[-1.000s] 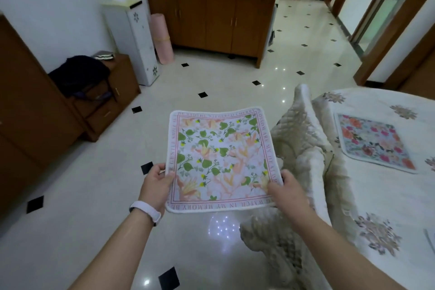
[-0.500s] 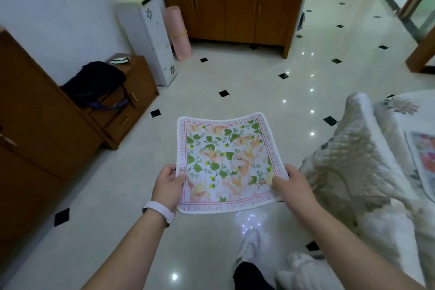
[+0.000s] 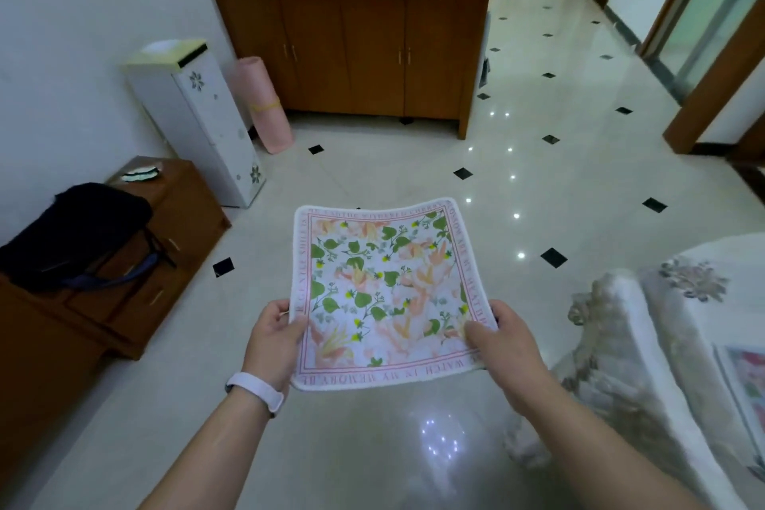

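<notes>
Head view shows the floral cloth [image 3: 383,294] held flat above the tiled floor [image 3: 538,186], left hand [image 3: 275,337] and right hand [image 3: 503,344] each pinching a near corner, so its unsupported far edge could droop or slip free.

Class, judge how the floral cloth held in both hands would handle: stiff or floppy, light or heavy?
Probably pliable with some body: the floral cloth bows between the left hand and right hand, yet its unsupported far edge juts out. Likely light: pinches at two sides carry it.
</notes>
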`<state>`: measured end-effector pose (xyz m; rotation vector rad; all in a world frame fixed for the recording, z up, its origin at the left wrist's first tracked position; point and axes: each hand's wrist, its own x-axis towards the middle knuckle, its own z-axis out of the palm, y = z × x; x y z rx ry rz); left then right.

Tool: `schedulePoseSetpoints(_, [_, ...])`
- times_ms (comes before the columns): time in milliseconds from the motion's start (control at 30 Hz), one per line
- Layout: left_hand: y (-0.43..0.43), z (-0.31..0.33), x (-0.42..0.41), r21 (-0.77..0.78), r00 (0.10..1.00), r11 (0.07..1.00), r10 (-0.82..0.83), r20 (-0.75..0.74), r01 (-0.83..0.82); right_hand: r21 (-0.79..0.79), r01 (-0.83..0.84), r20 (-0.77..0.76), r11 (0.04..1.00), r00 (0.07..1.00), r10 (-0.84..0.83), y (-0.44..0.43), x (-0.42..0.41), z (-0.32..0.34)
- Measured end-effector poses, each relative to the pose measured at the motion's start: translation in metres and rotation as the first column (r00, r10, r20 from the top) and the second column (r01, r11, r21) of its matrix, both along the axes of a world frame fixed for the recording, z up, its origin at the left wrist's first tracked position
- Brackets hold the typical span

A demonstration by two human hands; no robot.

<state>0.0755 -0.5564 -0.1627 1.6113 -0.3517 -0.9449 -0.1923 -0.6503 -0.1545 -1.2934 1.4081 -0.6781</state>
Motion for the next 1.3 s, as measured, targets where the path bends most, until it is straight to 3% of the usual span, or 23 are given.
schedulePoseSetpoints(367, [-0.248, -0.039, 0.04, 0.012, 0.977, 0.977, -0.211, -0.023, 0.211, -0.007, 0.267, -0.125, 0.964, 0.956, -0.266, -0.182, 0.032, -0.038])
schedulePoseSetpoints(667, [-0.483, -0.025, 0.077, -0.003, 0.896, 0.897, -0.442, -0.049, 0.442, -0.018, 0.54, -0.062, 0.842, 0.84, -0.54, -0.347, 0.068, -0.018])
schedulePoseSetpoints(1100, [-0.722, -0.029, -0.023, 0.015, 0.716, 0.717, -0.697, 0.046, 0.697, -0.003, 0.762, -0.041, 0.647, 0.647, -0.762, -0.506, -0.009, -0.036])
schedulePoseSetpoints(1300, [-0.817, -0.037, -0.091, 0.051, 0.714, 0.716, -0.698, 0.057, 0.696, 0.037, 0.789, -0.034, 0.613, 0.614, -0.788, -0.609, -0.068, -0.058])
